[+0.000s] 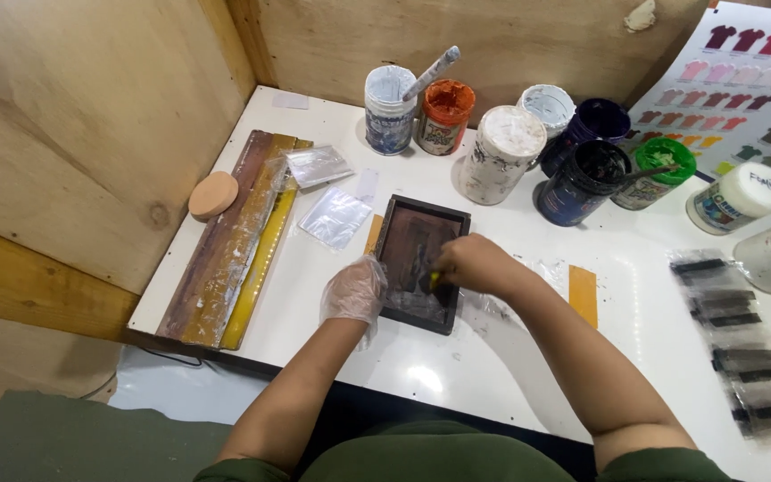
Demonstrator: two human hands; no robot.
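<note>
Small dark wooden-framed screen [421,263] is laid flat on the white counter [635,295] | gloved left hand [354,290] is pressed open on its edge | right hand [475,265] is closed around a small yellow tool [435,279] | frame looks stiff and light, mesh easily torn; best held by the frame.

Both arms reach forward, bare to the elbows, wrists close together. Left hand [352,291] wears a thin see-through glove, fingers bent and pressing down. Right hand [473,265] is bare, curled into a loose fist, knuckles up.
</note>
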